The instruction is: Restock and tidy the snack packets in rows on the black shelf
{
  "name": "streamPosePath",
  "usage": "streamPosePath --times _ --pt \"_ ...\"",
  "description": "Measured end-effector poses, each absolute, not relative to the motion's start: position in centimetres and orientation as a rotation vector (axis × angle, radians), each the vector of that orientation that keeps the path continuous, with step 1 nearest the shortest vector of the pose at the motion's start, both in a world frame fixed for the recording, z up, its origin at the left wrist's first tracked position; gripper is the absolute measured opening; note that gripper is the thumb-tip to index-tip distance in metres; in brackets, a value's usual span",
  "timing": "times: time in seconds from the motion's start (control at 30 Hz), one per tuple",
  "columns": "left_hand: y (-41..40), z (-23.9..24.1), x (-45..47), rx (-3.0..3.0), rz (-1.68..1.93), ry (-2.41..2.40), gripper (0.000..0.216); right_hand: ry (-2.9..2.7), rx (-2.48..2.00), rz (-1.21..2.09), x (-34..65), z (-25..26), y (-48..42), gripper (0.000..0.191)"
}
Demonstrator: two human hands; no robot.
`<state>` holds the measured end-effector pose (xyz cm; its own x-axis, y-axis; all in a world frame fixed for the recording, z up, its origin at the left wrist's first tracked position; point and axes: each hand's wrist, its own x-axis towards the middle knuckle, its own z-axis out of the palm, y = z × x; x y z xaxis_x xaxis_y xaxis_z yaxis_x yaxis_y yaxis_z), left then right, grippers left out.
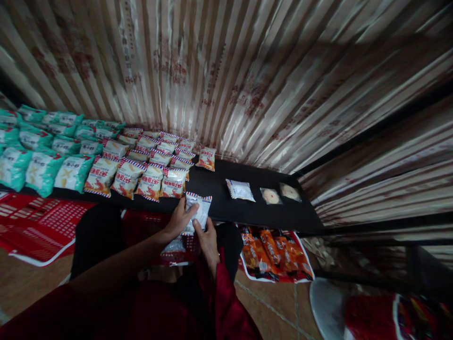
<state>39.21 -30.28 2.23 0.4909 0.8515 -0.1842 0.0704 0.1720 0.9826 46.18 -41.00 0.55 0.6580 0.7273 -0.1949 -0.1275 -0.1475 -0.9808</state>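
In the head view, a dark surface [219, 189] is running from left to right in front of a striped, shiny curtain [198, 71]. Green-and-white packets [35, 170] are crowding the left part of it in rows, from its front edge to its back edge. Beside them, red-and-white packets [146, 182] with striped ends are standing in rows too, the nearest ones filling the space just left of the left hand [181, 218]. A lone packet [206, 158] is sitting apart at the back edge, a pale packet [240, 190] is lying nearer the right end, and two clear-wrapped round pieces [272, 196] are lying near the right edge. Below the front edge, a red basket [307, 257] is holding orange packets [272, 250].

The white packet [200, 215] is being held at the front edge, tilted, its lower part hanging in front of it. The left fingers are clamping its left side, the thumb lying across its face; the right hand [208, 240] is gripping its lower right corner between thumb and fingers. Its pale side is showing, bearing print too small to read, and red-and-blue stripes are running along its upper end.
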Motion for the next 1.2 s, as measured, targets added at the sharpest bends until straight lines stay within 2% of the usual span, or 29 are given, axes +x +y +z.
streamPosePath --times 0.57,0.9,1.2 --pt "-29.5 2.6 40.0 1.451 0.683 1.1 0.023 -0.357 -1.371 0.909 46.4 0.3 -41.7 0.065" --pt "-29.0 2.4 40.9 1.448 0.654 1.109 0.027 -0.285 -1.234 0.953 46.6 0.8 -41.4 0.059" --pt "-28.4 1.8 42.2 1.448 0.646 1.106 0.025 -0.264 -1.284 0.876 47.2 0.6 -41.3 0.063"
